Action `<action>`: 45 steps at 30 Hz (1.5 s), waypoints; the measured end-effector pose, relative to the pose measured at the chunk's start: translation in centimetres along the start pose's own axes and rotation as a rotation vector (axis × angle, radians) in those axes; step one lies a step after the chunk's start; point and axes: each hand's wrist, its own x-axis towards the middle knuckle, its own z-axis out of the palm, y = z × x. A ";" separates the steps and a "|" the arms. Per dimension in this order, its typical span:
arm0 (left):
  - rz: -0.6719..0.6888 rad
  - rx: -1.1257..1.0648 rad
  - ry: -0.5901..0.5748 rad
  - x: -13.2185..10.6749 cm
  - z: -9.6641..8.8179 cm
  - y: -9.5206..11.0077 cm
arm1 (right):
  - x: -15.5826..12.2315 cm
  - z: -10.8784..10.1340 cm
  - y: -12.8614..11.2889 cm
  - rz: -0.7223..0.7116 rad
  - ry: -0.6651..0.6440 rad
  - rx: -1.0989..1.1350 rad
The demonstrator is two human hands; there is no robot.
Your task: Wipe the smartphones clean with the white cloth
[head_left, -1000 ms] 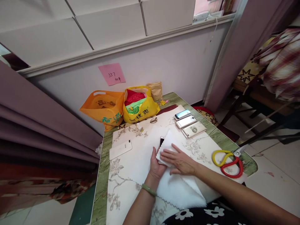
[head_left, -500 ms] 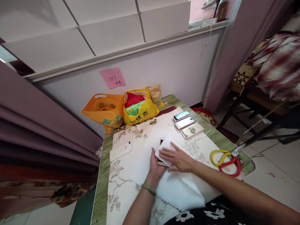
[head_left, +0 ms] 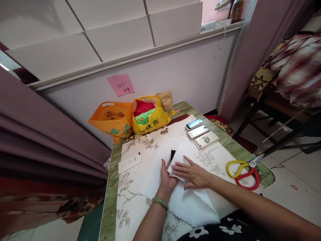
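Observation:
A smartphone [head_left: 173, 153] with a dark screen rests in the palm of my left hand [head_left: 168, 177], whose fingers are wrapped round its edge. My right hand [head_left: 193, 174] is closed over a fluffy white cloth [head_left: 180, 154] with a scalloped edge, fingers fairly straight, pressing it onto the screen. Only the phone's top corner shows; the cloth and my right hand hide most of it. A larger part of the cloth drapes down toward my lap. On the table to the left, a white phone [head_left: 130, 163] lies face down.
Three phones [head_left: 198, 132] lie in a row at the right. Large scissors [head_left: 244, 170] with yellow and red handles lie near the right edge. At the back stand an orange bag [head_left: 110, 117] and a filled yellow bag [head_left: 151, 124]. A chair [head_left: 271, 107] is at far right.
My right hand and the cloth have shifted slightly down and right over the phone, uncovering a little more of its dark screen. My left hand keeps holding the phone.

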 end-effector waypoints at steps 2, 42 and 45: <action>0.000 -0.007 -0.006 0.1 0.0 -0.1 | 1.1 0.1 1.5 0.113 0.042 -0.037; 0.024 -0.016 -0.044 -0.1 -0.4 -0.3 | 2.9 1.2 2.1 0.370 0.175 -0.041; 0.019 0.009 -0.062 -0.2 -0.5 -0.2 | 2.0 2.4 2.9 0.488 0.299 0.035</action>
